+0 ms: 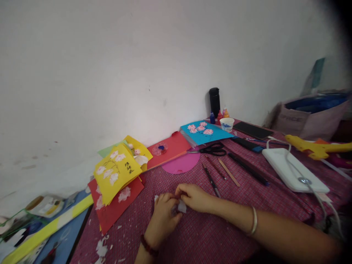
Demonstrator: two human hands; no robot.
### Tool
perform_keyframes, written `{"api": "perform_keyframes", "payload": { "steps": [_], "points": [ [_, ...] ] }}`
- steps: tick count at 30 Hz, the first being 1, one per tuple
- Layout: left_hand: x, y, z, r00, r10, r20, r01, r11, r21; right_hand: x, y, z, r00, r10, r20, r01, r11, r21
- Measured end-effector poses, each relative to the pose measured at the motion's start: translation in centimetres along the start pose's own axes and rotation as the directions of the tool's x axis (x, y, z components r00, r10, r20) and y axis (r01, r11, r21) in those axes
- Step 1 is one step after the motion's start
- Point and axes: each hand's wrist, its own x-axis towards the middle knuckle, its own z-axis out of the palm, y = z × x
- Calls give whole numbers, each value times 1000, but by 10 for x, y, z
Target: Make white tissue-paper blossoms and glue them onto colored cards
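A small piece of thin white paper (pixel 182 206) is pinched between my two hands, low over the checked tablecloth. My left hand (pixel 165 211) curls around its left side, with a bit of white showing past the knuckles. From the right, the fingertips of my right hand (pixel 194 198) press together at the paper's upper edge. The fingers cover much of the paper, so its full shape is hidden. Torn white scraps (pixel 101 248) lie to the left. A dark pen-like tool (pixel 211 179) rests just beyond my right hand.
Yellow cards with paper flowers (pixel 117 170) and a red sheet (pixel 115 205) are at left. Behind are a pink disc (pixel 183 163), black scissors (pixel 213 149) and a blue flower card (pixel 206 132). A paper cup (pixel 227 124), white power bank (pixel 294 170) and yellow glue gun (pixel 316 146) stand right.
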Motion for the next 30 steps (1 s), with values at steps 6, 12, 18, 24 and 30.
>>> {"api": "perform_keyframes", "payload": {
  "steps": [6, 12, 18, 24, 30],
  "points": [
    [1, -1, 0, 1000, -17, 13, 17, 1000, -6, 0, -5, -5, 997, -19, 70, 13, 996, 85],
    [1, -2, 2, 999, -27, 26, 27, 1000, -7, 1, -1, -2, 991, 38, 127, -70, 964, 257],
    [4, -2, -1, 993, -37, -115, 9, 971, -238, 6, 0, 1, 970, 191, 152, -244, 781, 575],
    [3, 1, -8, 958, -236, -160, 105, 814, -571, 3, -5, -5, 949, 243, 202, -311, 597, 739],
    [4, -2, -12, 917, -400, 1, 223, 509, -832, 5, -5, -5, 957, 264, 118, -267, 643, 718]
  ]
}}
